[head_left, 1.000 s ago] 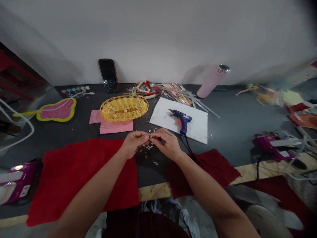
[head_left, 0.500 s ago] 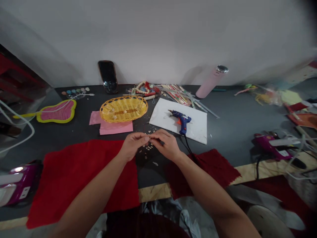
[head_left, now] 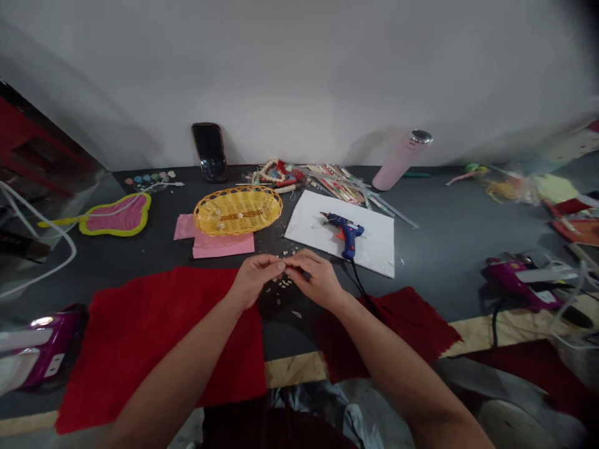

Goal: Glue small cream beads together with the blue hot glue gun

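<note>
Pale bits (head_left: 282, 283) lie scattered on the dark table (head_left: 290, 337), just below the meeting fingertips. The left hand (head_left: 255, 280) brings thumb and forefinger close in a pinch; the right hand (head_left: 318, 279) bends its fingers narrowly, forefinger tip at the left thumb. Whether either is closed on something small, I cannot tell. Beyond, a glue gun (head_left: 346, 233) rests on a white board (head_left: 377, 255), right of a yellow basket (head_left: 257, 215). Red cloth (head_left: 135, 330) lies under the left forearm.
</note>
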`<act>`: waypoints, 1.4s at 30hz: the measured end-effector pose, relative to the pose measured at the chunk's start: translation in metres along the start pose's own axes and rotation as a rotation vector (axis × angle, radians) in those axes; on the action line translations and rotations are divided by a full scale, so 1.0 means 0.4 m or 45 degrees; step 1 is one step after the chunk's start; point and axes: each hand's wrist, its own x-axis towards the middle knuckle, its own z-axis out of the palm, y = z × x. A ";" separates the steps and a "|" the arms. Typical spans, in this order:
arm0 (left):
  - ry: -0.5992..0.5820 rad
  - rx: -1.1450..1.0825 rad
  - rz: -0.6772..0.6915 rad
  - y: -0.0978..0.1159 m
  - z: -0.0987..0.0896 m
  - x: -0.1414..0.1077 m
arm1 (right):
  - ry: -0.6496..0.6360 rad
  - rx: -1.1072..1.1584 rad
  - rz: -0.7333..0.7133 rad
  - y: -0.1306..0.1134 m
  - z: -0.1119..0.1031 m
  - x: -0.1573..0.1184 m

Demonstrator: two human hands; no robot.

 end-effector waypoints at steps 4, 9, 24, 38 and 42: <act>0.112 0.158 0.211 0.023 0.009 -0.008 | 0.047 0.141 0.208 -0.002 -0.002 -0.003; 0.264 0.656 0.693 0.049 0.021 -0.026 | 0.042 0.510 0.586 -0.001 -0.014 0.002; 0.136 0.648 0.646 0.023 0.011 -0.025 | -0.029 0.283 0.324 0.009 -0.008 -0.003; -0.003 -0.025 -0.005 0.023 0.014 -0.024 | -0.023 -0.130 -0.015 0.016 -0.009 -0.003; -0.030 -0.087 -0.016 0.023 0.012 -0.024 | 0.011 0.041 0.048 0.009 -0.011 0.001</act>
